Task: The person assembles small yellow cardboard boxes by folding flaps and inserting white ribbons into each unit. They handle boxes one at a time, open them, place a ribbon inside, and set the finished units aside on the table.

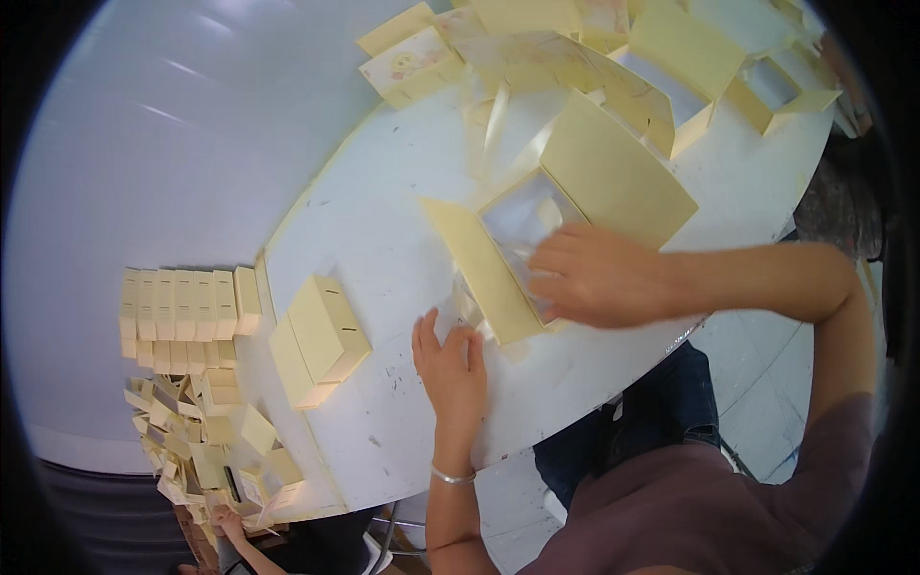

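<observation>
A cream gift box point(618, 177) lies opened out on the white table before me, with wide flaps on either side of its pale-lined tray point(508, 216). My right hand point(604, 278) reaches over the tray, fingers curled down at its near end; what they hold, if anything, is hidden. A whitish ribbon piece point(548, 213) shows inside the tray beside that hand. Left of the near flap point(479, 273), my left hand point(448, 374) is raised with bent, separated fingers and nothing visible in them. Close to its fingertips, a satin ribbon point(468, 305) hangs by the flap.
A closed cream box point(319, 340) stands to the left. Several opened boxes point(661, 81) crowd the far side. Beyond the table's left edge are stacked boxes point(182, 307) and a jumbled heap point(206, 450), where another person's hand point(228, 520) reaches in.
</observation>
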### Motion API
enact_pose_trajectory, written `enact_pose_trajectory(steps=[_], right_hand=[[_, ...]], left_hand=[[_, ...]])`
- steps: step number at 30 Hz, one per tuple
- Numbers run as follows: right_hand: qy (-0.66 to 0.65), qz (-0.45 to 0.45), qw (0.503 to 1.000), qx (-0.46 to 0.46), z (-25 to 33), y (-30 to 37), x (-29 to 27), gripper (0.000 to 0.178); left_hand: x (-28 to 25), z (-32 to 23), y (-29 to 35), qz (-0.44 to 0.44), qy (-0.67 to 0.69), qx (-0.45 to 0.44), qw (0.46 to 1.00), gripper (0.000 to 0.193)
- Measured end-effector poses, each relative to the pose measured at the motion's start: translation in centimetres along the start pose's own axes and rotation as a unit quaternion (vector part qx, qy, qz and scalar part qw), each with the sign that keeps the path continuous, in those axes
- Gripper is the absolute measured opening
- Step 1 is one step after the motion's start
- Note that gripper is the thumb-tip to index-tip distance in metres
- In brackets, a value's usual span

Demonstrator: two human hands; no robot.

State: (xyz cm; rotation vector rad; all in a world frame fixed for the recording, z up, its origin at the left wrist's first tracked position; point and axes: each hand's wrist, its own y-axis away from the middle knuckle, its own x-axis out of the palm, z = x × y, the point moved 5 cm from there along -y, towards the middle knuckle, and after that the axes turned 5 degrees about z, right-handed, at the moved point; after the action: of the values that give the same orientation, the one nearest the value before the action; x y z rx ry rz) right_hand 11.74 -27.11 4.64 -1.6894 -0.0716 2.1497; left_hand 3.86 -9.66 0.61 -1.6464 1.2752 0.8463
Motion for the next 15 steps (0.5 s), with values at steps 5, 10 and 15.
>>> enact_pose_trajectory(steps=[5, 10, 15], right_hand=[[0.078, -0.076, 0.994, 0.001, 3.4, 4.0, 1.2, 0.033], [0.095, -0.13, 0.982, 0.094, 2.6, 4.4, 2.7, 0.034], [0.099, -0.133, 0.98, 0.106, -0.5, 6.6, 1.9, 0.031]], left_hand=[[1.5, -1.3, 2.3, 0.033, 0.015, -0.029, 0.999, 0.014], [3.3, -2.4, -0.7, 0.031, 0.104, -0.035, 0.993, 0.014], [2.2, 0.8, 0.9, 0.036, 0.144, -0.09, 0.985, 0.007]])
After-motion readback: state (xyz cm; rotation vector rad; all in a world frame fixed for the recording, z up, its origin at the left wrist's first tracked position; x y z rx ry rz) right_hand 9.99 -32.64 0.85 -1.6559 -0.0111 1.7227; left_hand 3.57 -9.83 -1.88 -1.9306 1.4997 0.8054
